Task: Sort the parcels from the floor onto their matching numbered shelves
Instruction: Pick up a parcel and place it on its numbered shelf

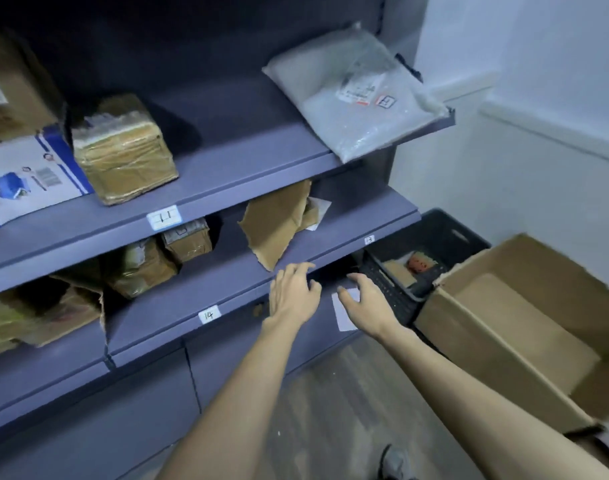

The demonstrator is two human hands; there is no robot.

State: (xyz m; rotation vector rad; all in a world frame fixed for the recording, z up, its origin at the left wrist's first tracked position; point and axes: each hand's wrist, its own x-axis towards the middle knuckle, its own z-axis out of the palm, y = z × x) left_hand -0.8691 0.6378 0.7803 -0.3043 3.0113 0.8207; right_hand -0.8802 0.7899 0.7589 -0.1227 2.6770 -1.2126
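Both hands hold nothing, fingers loosely spread. The left hand (293, 293) hovers at the front edge of the shelf marked 14 (178, 306). The right hand (365, 306) is just beside it, over a white paper (344, 315). The parcels still to sort sit in the black basket (431, 244), just past the right hand's fingertips, so that hand is nearer.

A parcel storeroom or sorting area. Blue-grey metal shelving (227, 174) carries handwritten number labels (209, 315) on its front edges and holds taped cardboard parcels (123, 150) and a grey mailer bag (355, 98). At right, on the floor, stand an open cardboard box (525, 327) and a dark plastic crate (431, 258); lighting is dim, so the label digits are uncertain.
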